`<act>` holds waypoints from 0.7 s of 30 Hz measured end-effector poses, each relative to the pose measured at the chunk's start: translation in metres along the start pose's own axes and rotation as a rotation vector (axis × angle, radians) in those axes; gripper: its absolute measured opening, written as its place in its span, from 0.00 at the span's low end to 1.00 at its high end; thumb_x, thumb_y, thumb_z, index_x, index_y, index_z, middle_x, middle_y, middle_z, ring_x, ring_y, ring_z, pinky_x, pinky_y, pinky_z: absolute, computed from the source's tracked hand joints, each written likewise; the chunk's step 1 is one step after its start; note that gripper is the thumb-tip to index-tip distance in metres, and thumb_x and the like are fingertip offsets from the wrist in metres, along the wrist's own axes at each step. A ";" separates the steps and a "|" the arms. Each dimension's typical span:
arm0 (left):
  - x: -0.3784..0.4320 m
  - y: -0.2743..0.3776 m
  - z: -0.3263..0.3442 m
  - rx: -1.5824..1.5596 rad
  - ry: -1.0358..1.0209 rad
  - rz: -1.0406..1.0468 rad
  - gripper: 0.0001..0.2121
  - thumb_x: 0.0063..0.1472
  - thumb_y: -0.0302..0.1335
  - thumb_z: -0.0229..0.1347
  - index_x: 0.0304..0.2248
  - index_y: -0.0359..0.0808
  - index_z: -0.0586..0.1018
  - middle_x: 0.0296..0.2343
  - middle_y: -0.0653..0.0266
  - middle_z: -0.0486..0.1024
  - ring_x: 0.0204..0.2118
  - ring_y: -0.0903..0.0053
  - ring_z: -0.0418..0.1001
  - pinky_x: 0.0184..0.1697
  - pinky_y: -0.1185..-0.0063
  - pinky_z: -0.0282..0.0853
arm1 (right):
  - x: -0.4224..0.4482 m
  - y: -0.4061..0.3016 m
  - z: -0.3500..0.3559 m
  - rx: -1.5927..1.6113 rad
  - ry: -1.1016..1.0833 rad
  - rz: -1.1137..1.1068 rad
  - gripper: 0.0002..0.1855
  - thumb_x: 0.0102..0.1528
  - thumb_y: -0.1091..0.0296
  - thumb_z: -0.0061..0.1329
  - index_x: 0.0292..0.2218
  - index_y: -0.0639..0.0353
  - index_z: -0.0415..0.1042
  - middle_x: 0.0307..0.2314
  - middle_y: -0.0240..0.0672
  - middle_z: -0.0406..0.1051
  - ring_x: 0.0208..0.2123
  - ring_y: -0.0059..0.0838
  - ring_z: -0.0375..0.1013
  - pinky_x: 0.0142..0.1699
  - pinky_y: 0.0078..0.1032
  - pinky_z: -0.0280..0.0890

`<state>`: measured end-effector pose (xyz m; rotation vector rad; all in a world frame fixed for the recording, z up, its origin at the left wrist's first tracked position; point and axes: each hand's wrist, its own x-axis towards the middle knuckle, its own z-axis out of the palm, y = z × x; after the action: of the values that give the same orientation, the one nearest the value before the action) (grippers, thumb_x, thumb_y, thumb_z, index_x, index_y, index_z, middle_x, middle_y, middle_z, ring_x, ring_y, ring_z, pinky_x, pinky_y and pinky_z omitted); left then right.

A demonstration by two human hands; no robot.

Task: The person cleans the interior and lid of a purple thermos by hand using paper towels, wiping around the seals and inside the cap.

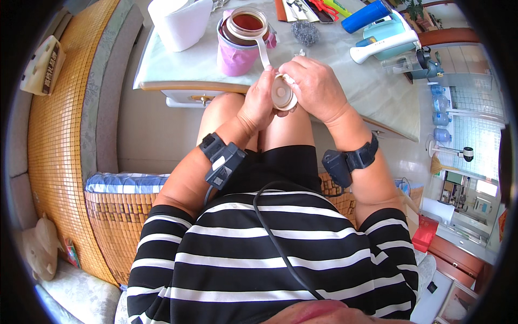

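Over my knees, at the table's front edge, my left hand (pixel 261 95) grips a round whitish bottle lid (pixel 282 94), its inner side facing up. The fingers of my right hand (pixel 317 87) press at the lid's upper rim and pinch a small white scrap (pixel 289 78) that looks like tissue; most of it is hidden. A pale strap (pixel 263 52) runs from the neck of an uncapped bottle (pixel 247 25) down to my hands. This bottle has a clear collar and a dark reddish inside. It stands upright in a pink holder (pixel 236 58).
On the marble-patterned table (pixel 178 71) are a white paper roll (pixel 182 24), a steel-wool scourer (pixel 305 33), a blue cylinder (pixel 366 16) and a white handheld appliance (pixel 384 46). Red-handled scissors (pixel 323 8) lie at the back. A cable (pixel 269 227) crosses my shirt.
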<state>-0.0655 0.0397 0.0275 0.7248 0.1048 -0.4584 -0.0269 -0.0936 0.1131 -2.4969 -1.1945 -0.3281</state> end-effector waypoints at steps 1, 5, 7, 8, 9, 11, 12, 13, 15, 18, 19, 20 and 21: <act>0.001 0.003 -0.006 0.001 0.003 -0.002 0.26 0.67 0.52 0.33 0.46 0.38 0.70 0.33 0.65 0.74 0.30 0.76 0.74 0.24 0.82 0.66 | -0.001 -0.001 0.003 0.004 0.000 0.001 0.03 0.47 0.75 0.50 0.28 0.59 0.70 0.25 0.41 0.72 0.29 0.45 0.72 0.35 0.37 0.69; 0.010 -0.006 -0.017 -0.127 -0.297 0.037 0.28 0.65 0.56 0.34 0.45 0.40 0.70 0.33 0.64 0.74 0.29 0.76 0.73 0.23 0.82 0.64 | -0.003 -0.005 0.013 0.060 0.084 0.209 0.03 0.48 0.74 0.49 0.28 0.59 0.71 0.25 0.40 0.72 0.29 0.45 0.73 0.35 0.37 0.69; 0.002 -0.014 0.002 -0.263 0.031 0.135 0.29 0.65 0.56 0.34 0.49 0.40 0.68 0.35 0.65 0.73 0.29 0.76 0.72 0.24 0.82 0.63 | -0.008 -0.009 0.019 0.039 0.087 0.281 0.03 0.48 0.74 0.49 0.29 0.59 0.71 0.25 0.40 0.72 0.29 0.45 0.73 0.35 0.36 0.69; 0.005 -0.018 -0.003 -0.204 0.008 0.166 0.29 0.66 0.54 0.33 0.52 0.39 0.65 0.37 0.65 0.73 0.29 0.76 0.73 0.24 0.81 0.64 | -0.011 -0.009 0.022 0.017 0.068 0.296 0.03 0.48 0.73 0.49 0.29 0.58 0.71 0.25 0.40 0.72 0.29 0.44 0.73 0.35 0.36 0.69; 0.004 -0.016 -0.003 -0.209 0.010 0.166 0.29 0.66 0.54 0.33 0.52 0.39 0.65 0.37 0.65 0.73 0.29 0.76 0.73 0.24 0.81 0.64 | -0.013 -0.009 0.022 -0.009 0.045 0.311 0.03 0.48 0.73 0.50 0.29 0.57 0.71 0.25 0.40 0.72 0.28 0.44 0.73 0.35 0.35 0.69; -0.001 -0.009 -0.006 -0.062 0.014 0.111 0.28 0.67 0.52 0.32 0.52 0.38 0.65 0.35 0.64 0.74 0.29 0.75 0.73 0.23 0.81 0.64 | -0.013 -0.010 0.017 -0.017 0.018 0.263 0.04 0.48 0.74 0.51 0.30 0.58 0.72 0.25 0.40 0.72 0.28 0.45 0.72 0.34 0.36 0.68; -0.002 -0.006 -0.006 -0.063 0.014 0.114 0.28 0.67 0.52 0.32 0.52 0.38 0.65 0.35 0.64 0.74 0.29 0.75 0.73 0.23 0.81 0.64 | -0.010 -0.009 0.013 -0.025 -0.001 0.211 0.05 0.48 0.74 0.52 0.30 0.58 0.72 0.25 0.40 0.72 0.28 0.46 0.72 0.33 0.36 0.68; -0.003 -0.003 -0.006 -0.066 -0.039 0.084 0.28 0.68 0.52 0.31 0.52 0.38 0.66 0.33 0.63 0.74 0.28 0.75 0.73 0.23 0.81 0.64 | -0.005 -0.008 0.010 -0.027 -0.001 0.208 0.05 0.48 0.74 0.52 0.30 0.58 0.72 0.25 0.40 0.72 0.28 0.46 0.72 0.33 0.36 0.68; -0.002 0.001 -0.011 -0.068 -0.091 0.054 0.27 0.68 0.51 0.31 0.51 0.39 0.67 0.32 0.63 0.74 0.28 0.75 0.73 0.22 0.81 0.63 | 0.002 -0.005 0.006 -0.013 -0.051 0.036 0.05 0.48 0.74 0.52 0.30 0.58 0.73 0.25 0.40 0.71 0.28 0.45 0.72 0.33 0.36 0.68; 0.002 0.002 -0.021 -0.027 -0.230 -0.012 0.28 0.67 0.53 0.30 0.52 0.39 0.67 0.29 0.63 0.74 0.27 0.74 0.73 0.24 0.81 0.64 | 0.001 -0.007 0.018 0.002 0.062 0.138 0.05 0.47 0.72 0.51 0.29 0.57 0.72 0.24 0.40 0.71 0.28 0.44 0.73 0.34 0.36 0.69; 0.002 0.000 -0.019 -0.070 -0.199 -0.006 0.29 0.67 0.54 0.31 0.52 0.39 0.66 0.30 0.62 0.74 0.27 0.74 0.73 0.24 0.80 0.64 | 0.000 -0.006 0.019 0.001 0.061 0.134 0.05 0.47 0.72 0.51 0.29 0.57 0.72 0.24 0.40 0.71 0.28 0.44 0.73 0.34 0.36 0.69; 0.002 -0.003 -0.017 -0.112 -0.168 0.000 0.29 0.67 0.54 0.31 0.52 0.39 0.66 0.31 0.62 0.74 0.28 0.73 0.73 0.25 0.80 0.65 | -0.002 -0.007 0.020 0.030 0.076 0.177 0.05 0.47 0.73 0.51 0.29 0.57 0.72 0.24 0.40 0.71 0.28 0.44 0.73 0.34 0.37 0.69; 0.001 -0.007 -0.013 -0.111 -0.165 0.001 0.29 0.67 0.54 0.31 0.52 0.39 0.66 0.31 0.62 0.74 0.28 0.73 0.73 0.25 0.80 0.65 | -0.004 -0.008 0.022 0.063 0.091 0.221 0.04 0.47 0.73 0.51 0.29 0.57 0.72 0.25 0.41 0.72 0.28 0.45 0.72 0.34 0.37 0.69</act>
<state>-0.0664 0.0435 0.0135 0.5759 -0.0252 -0.5060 -0.0344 -0.0821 0.0931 -2.4998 -0.8698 -0.3361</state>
